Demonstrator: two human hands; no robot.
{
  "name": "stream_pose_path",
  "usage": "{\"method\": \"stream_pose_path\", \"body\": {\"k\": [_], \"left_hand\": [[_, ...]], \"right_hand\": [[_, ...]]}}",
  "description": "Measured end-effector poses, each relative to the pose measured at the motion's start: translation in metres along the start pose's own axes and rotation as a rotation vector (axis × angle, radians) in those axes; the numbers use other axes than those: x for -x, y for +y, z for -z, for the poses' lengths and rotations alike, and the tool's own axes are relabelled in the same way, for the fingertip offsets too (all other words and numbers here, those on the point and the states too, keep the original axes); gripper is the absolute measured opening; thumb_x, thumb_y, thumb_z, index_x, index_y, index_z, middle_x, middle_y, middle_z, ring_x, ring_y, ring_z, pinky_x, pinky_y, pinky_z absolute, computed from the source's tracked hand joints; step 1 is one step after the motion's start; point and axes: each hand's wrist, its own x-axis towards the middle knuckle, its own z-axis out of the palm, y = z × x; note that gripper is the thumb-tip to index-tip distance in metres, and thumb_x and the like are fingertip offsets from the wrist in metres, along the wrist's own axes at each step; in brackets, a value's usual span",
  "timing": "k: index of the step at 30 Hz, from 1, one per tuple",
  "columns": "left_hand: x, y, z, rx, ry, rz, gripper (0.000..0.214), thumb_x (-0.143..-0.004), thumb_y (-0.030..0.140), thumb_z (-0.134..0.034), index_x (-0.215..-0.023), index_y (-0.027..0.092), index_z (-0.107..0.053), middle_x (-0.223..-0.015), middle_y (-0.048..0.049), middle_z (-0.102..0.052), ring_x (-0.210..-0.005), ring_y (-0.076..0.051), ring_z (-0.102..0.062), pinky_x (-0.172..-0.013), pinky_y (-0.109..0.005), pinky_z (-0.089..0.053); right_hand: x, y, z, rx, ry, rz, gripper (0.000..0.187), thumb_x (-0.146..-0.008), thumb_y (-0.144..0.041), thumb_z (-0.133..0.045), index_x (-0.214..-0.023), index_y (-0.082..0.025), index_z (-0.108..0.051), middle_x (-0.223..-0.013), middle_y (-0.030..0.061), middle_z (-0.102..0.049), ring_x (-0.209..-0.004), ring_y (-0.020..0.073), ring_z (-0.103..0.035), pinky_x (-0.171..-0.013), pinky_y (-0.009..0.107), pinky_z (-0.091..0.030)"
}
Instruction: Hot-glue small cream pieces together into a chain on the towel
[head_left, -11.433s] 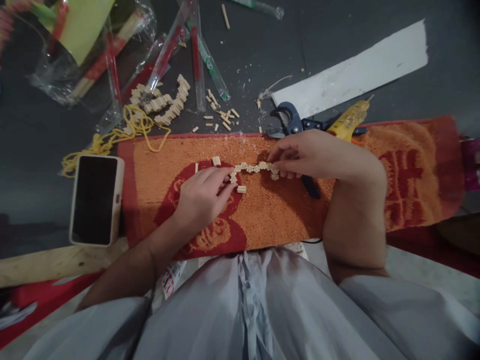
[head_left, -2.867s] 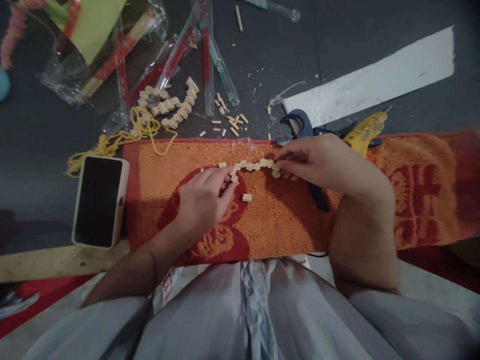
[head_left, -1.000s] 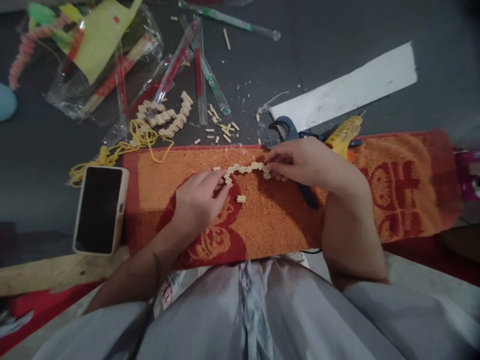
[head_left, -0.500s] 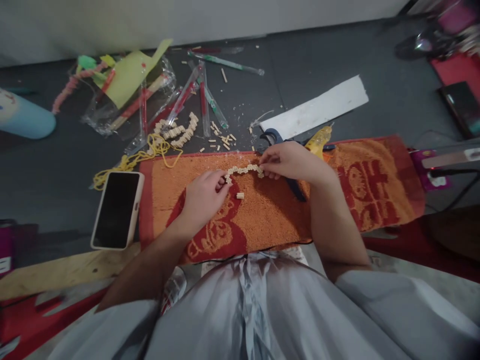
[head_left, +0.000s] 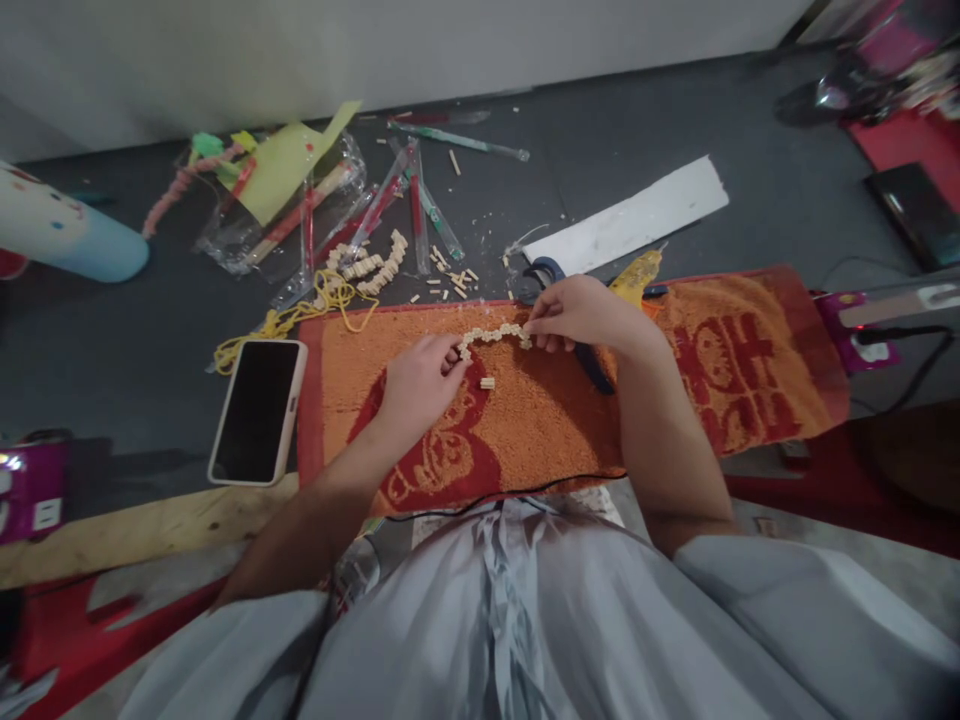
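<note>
A curved chain of small pale wooden pieces lies on an orange and red towel. My left hand has its fingers curled and pinches the chain's left end. At the chain's right end my right hand pinches the pieces with closed fingers. One loose wooden piece sits on the towel just below the chain.
A phone lies left of the towel. Behind the towel are blue-handled cutters, a yellow glue gun, a white strip, yellow cord, another wooden chain, loose bits and plastic sleeves. A wooden plank lies near my left.
The view has tilted up and pulled back, showing more floor and the wall. Both hands stay pinched on the ends of the chain.
</note>
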Motion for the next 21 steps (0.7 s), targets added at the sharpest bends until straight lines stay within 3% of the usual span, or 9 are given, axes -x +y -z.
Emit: {"method": "stream_pose_path", "body": {"k": [15,21], "left_hand": [[-0.0007,-0.0011,-0.0006,0.009,0.006,-0.005,0.015,-0.085,0.018,-0.069,-0.100,0.018,-0.069,-0.088,-0.0034,-0.070,-0.082,-0.018,-0.065,-0.077,-0.030,-0.048],[0.0000,-0.0001,-0.0010,0.035,-0.010,-0.001,0.017,-0.086,0.015,-0.066,-0.103,0.016,-0.068,-0.091,-0.0051,-0.071,-0.083,-0.018,-0.065,-0.079,-0.031,-0.049]], "right_hand": [[0.0005,0.0032,0.0033,0.038,-0.097,0.088,0.020,-0.082,-0.032,-0.062,-0.075,-0.018,-0.074,-0.065,0.0043,-0.073,-0.056,0.0159,-0.069,-0.048,0.026,-0.057],[-0.0009,0.0029,0.0034,0.054,-0.124,0.088,0.020,-0.083,-0.029,-0.060,-0.069,-0.019,-0.071,-0.060,0.0023,-0.071,-0.051,0.0138,-0.066,-0.046,0.024,-0.054]]}}
